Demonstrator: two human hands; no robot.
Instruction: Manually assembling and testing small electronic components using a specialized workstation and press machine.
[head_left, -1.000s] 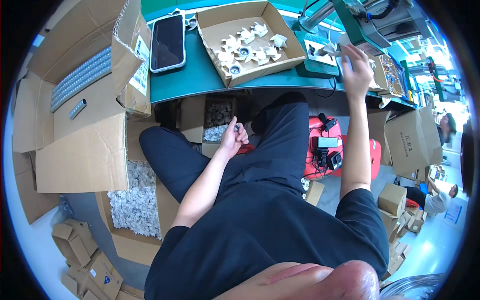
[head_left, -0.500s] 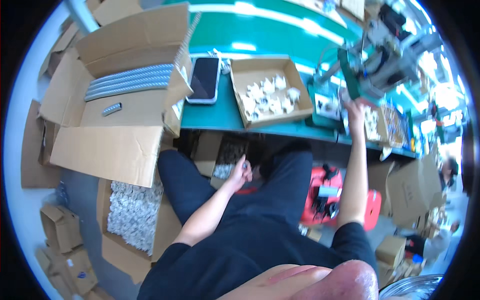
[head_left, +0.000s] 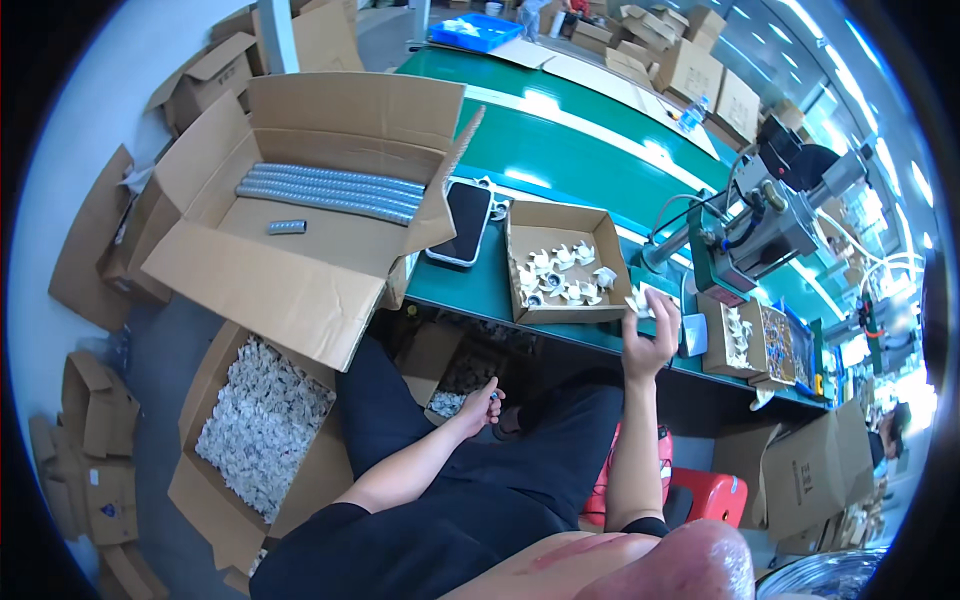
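Observation:
My right hand [head_left: 650, 338] is raised at the bench edge, just right of a shallow cardboard tray [head_left: 570, 313]. Between its fingers is a small white finned part [head_left: 638, 300]. Several similar white parts [head_left: 565, 275] lie in the tray, a few with dark round centres. Over my lap, my left hand [head_left: 481, 408] is closed, with a small greyish bit showing at the fingertips that I cannot make out. To the right of my right hand stands a bench press [head_left: 755, 230]. Beyond it, a small box of white parts [head_left: 738, 338] sits on the bench.
An open carton [head_left: 320, 235] at left holds rows of grey cylindrical pieces [head_left: 330, 190]. Next to it lies a phone [head_left: 466, 222]. A floor box [head_left: 258, 425] full of whitish pieces is by my left leg. A red stool [head_left: 705, 497] stands at lower right.
My right hand has come back from the press area toward the tray, now with a white part in its fingers. My left hand stays closed over my lap. The whole view has tilted upward.

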